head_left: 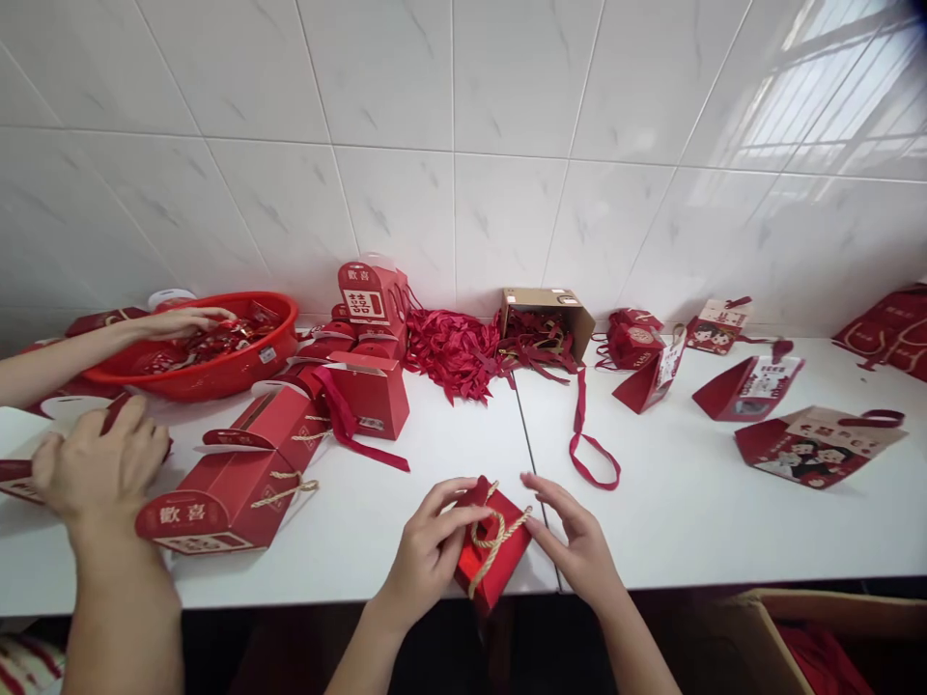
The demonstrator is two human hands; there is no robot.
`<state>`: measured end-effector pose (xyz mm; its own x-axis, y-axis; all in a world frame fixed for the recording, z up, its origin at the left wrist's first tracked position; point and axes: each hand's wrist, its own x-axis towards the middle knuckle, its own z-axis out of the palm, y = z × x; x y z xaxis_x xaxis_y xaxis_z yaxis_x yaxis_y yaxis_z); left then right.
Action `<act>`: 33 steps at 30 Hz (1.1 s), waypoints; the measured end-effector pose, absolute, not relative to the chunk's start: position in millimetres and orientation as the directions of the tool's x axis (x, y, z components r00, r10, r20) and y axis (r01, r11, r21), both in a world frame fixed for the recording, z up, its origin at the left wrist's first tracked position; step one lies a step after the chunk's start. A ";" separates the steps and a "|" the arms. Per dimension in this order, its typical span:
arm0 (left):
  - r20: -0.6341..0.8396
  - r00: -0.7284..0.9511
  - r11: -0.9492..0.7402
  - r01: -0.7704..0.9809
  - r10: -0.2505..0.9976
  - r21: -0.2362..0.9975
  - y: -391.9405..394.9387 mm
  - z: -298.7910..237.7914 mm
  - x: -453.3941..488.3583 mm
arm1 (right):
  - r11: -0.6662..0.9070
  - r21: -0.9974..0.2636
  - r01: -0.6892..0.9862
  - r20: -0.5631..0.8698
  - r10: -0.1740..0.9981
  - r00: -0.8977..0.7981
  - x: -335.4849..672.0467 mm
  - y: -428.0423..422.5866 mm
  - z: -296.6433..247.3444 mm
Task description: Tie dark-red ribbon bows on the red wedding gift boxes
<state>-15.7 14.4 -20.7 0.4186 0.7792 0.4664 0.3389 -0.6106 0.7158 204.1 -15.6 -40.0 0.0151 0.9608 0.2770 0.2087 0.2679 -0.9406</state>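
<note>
The left hand (427,545) covers the left side of the small red box (509,563), and its forearm (364,639) runs off the bottom edge. A co-worker's hand (101,454) mostly hides what lies beneath it. Another bare arm (65,357) is cut off by the left edge. The label (267,354) on the red basin (184,381) is too small to read. The right edge crops the red bags (889,333).

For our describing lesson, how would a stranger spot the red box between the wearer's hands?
Find the white table against the tiled wall, then its front edge near the middle. There, a left hand and a right hand flank a red box. Unlike the other boxes, it sits between these hands, tan rope looped over it.
</note>
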 end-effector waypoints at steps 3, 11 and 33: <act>0.542 0.243 -0.589 0.443 0.805 0.676 21.7 -18.4 -4.7 | 0.290 -0.924 0.250 0.292 0.956 -0.029 202.7 -15.8 -27.3; 0.414 0.062 -0.399 0.425 0.908 0.812 28.1 -28.2 -36.6 | 0.131 -0.989 -0.073 0.103 0.947 0.304 199.8 -19.7 -32.5; 0.528 0.499 -0.722 0.547 0.687 0.423 -9.6 -8.6 11.6 | -0.270 -0.760 0.591 0.102 0.849 0.518 301.7 80.0 -41.8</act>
<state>11.6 -9.6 -8.6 0.4993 0.6871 0.5279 0.5468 -0.7225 0.4231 301.7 80.0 -41.8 0.5184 0.8491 0.1018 0.5910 -0.2696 -0.7603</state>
